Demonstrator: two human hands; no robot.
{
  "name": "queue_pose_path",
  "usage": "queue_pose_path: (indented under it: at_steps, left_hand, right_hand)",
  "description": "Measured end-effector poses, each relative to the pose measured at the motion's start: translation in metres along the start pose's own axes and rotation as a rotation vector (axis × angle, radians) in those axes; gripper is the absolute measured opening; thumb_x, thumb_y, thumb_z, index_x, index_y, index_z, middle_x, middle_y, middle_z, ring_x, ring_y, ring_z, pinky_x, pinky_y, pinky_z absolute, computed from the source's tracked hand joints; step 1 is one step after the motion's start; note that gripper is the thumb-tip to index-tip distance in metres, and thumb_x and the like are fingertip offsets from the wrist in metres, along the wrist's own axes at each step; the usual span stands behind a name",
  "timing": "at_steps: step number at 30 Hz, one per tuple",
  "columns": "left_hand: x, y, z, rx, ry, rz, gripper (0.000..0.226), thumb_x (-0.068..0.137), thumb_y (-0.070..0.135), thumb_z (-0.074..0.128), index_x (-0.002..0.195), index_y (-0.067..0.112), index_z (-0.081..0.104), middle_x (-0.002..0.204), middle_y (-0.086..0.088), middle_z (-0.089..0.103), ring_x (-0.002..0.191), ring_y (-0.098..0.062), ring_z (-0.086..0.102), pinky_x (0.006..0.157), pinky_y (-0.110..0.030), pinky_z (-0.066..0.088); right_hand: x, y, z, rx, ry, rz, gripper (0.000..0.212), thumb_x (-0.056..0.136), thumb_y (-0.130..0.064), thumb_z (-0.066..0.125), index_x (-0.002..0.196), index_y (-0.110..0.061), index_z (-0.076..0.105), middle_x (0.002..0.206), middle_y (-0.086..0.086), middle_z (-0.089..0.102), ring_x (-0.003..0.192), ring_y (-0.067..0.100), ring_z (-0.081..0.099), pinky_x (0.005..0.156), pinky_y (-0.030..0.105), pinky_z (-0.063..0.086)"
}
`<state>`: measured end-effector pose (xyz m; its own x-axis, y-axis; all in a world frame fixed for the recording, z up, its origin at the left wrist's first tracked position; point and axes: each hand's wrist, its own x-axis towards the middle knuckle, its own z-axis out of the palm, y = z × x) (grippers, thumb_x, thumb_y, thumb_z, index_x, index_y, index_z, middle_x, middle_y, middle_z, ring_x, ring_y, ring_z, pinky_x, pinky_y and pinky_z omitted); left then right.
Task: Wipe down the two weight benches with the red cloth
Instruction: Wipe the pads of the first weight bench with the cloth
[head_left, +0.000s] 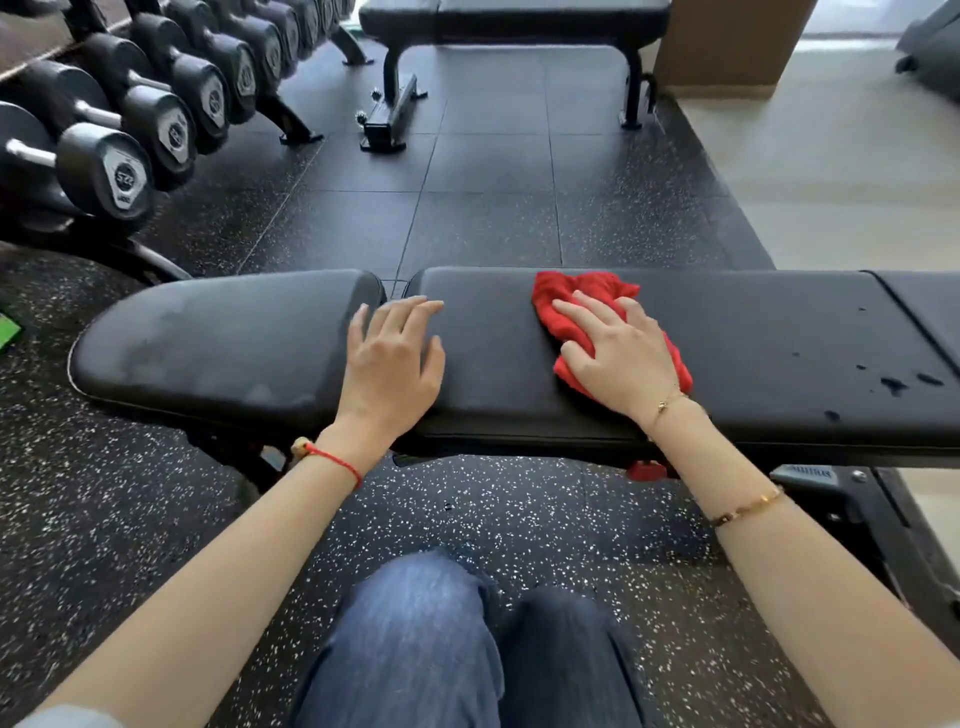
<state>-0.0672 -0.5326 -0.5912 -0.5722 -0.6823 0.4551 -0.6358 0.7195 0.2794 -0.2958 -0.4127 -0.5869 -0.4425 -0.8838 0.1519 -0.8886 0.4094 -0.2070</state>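
Red cloth (571, 312) lies bunched on the near weight bench (753, 353), black padding flat and spotted with wet drops; the second bench (514, 18) stands well beyond.

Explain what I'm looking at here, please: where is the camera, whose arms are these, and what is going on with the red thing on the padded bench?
There is no machine here: a person wears one wide-angle camera on the head, looking forward and down at their own bare hands and jeans. They are at a black weight bench in a gym. The right hand presses a crumpled red cloth flat on the pad, fingers straight. The left hand rests open on the same pad, near the gap between its two cushions, holding nothing. Dark wet-looking spots show further right on the pad. A second bench stands beyond, with a rack of dumbbells to the left.
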Motion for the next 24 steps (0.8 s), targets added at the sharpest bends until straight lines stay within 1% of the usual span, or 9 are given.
queue_pose_path:
  at_steps: [2,4,7,10,14,16,18,21,24]
  left_hand:
    - [0.003,0.014,0.009,-0.027,-0.035,0.004,0.039,0.094,0.022,0.052,0.132,0.018,0.057,0.138,0.001,0.057,0.133,-0.02,0.047,0.12,-0.044,0.022]
    - [0.003,0.022,0.016,-0.041,-0.063,-0.01,0.036,0.095,0.022,0.052,0.129,0.018,0.06,0.137,0.001,0.057,0.132,-0.02,0.048,0.118,-0.042,0.025]
    - [0.001,0.025,0.022,-0.058,-0.056,-0.037,0.031,0.093,0.018,0.054,0.122,0.016,0.064,0.132,-0.001,0.061,0.128,-0.023,0.05,0.112,-0.039,0.029]
    - [0.002,0.023,0.022,-0.072,-0.056,-0.047,0.03,0.091,0.015,0.055,0.119,0.014,0.065,0.129,-0.002,0.062,0.126,-0.024,0.052,0.11,-0.04,0.033]
    - [0.001,0.022,0.02,-0.097,-0.066,-0.038,0.033,0.088,0.01,0.055,0.119,0.013,0.065,0.129,-0.003,0.062,0.126,-0.024,0.052,0.11,-0.042,0.037]
    - [-0.001,0.022,0.02,-0.102,-0.066,-0.035,0.034,0.088,0.009,0.054,0.12,0.012,0.064,0.13,-0.004,0.062,0.127,-0.025,0.051,0.11,-0.043,0.037]
    - [-0.001,0.024,0.019,-0.098,-0.069,-0.042,0.034,0.088,0.008,0.053,0.121,0.011,0.064,0.13,-0.005,0.061,0.128,-0.026,0.051,0.11,-0.043,0.036]
    - [0.0,0.029,0.019,-0.077,-0.069,-0.054,0.033,0.087,0.009,0.053,0.119,0.011,0.063,0.128,-0.005,0.061,0.126,-0.026,0.051,0.11,-0.043,0.036]
    - [0.0,0.031,0.018,-0.072,-0.07,-0.064,0.032,0.087,0.009,0.054,0.118,0.011,0.063,0.128,-0.005,0.061,0.125,-0.026,0.051,0.11,-0.044,0.037]
  right_hand:
    - [0.027,0.013,-0.005,-0.017,-0.025,0.136,0.052,0.093,-0.042,0.041,0.145,-0.04,0.038,0.156,-0.012,0.031,0.139,0.033,0.027,0.115,0.042,0.023]
    - [0.046,0.008,-0.007,0.001,-0.056,0.177,0.052,0.094,-0.042,0.039,0.146,-0.04,0.037,0.158,-0.013,0.028,0.141,0.033,0.023,0.116,0.043,0.02]
    - [0.042,-0.021,0.001,-0.002,-0.088,0.019,0.052,0.094,-0.042,0.04,0.146,-0.041,0.036,0.157,-0.013,0.029,0.139,0.033,0.025,0.116,0.041,0.019]
    - [0.003,-0.041,0.005,0.003,-0.079,-0.185,0.054,0.091,-0.041,0.042,0.145,-0.041,0.038,0.156,-0.013,0.033,0.135,0.032,0.03,0.112,0.037,0.019]
    - [-0.035,-0.018,-0.005,0.039,-0.053,-0.262,0.059,0.084,-0.046,0.033,0.143,-0.042,0.041,0.152,-0.018,0.037,0.131,0.027,0.035,0.113,0.036,0.023]
    - [-0.027,0.008,-0.009,0.007,-0.029,-0.193,0.058,0.085,-0.046,0.034,0.143,-0.042,0.041,0.152,-0.016,0.037,0.133,0.027,0.036,0.115,0.036,0.023]
    - [-0.003,0.031,-0.012,-0.035,-0.022,-0.044,0.054,0.089,-0.045,0.037,0.143,-0.041,0.041,0.154,-0.014,0.035,0.136,0.03,0.033,0.115,0.037,0.021]
    - [0.038,0.036,-0.014,-0.019,-0.054,0.137,0.051,0.094,-0.042,0.041,0.145,-0.042,0.037,0.157,-0.015,0.03,0.139,0.033,0.026,0.117,0.04,0.02]
    - [0.05,0.002,-0.006,-0.017,-0.086,0.042,0.051,0.094,-0.042,0.04,0.145,-0.042,0.036,0.158,-0.014,0.028,0.138,0.033,0.026,0.117,0.039,0.019]
